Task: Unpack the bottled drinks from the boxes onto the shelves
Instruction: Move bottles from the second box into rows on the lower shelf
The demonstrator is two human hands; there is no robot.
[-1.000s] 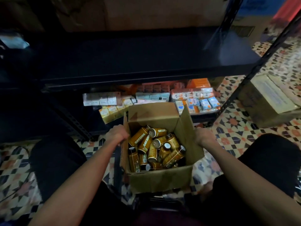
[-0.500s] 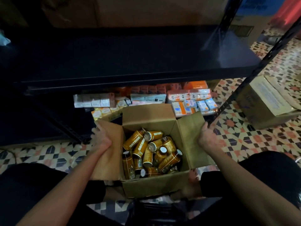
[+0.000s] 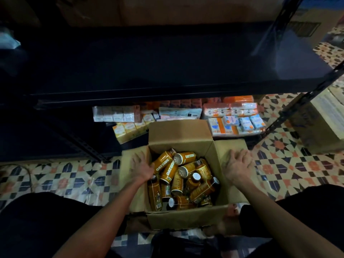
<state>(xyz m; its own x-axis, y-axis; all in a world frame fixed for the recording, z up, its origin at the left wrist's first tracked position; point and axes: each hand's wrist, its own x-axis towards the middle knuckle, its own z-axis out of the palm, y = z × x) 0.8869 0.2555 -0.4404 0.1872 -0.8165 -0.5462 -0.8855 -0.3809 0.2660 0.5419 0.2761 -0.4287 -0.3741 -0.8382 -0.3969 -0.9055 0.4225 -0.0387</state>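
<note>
Tiled floor (image 3: 65,179): box (image 3: 186,218) holds orange bottles (image 3: 167,170); left grip (image 3: 141,168), right grip (image 3: 238,168) flat on flaps (image 3: 234,144).

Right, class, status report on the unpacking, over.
Left grip, right grip flat on side flaps. Bottles jumbled in open box. Nothing covering them.

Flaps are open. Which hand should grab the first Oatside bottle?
Likely left. The left hand lies right beside the top Oatside bottle; the right hand rests on the right flap, farther from the bottles.

Your view is dim and slightly soft; the shelf (image 3: 167,58) at twelve o'clock sinks into shadow, with faint glare at two o'clock; the edges bow outward.
</note>
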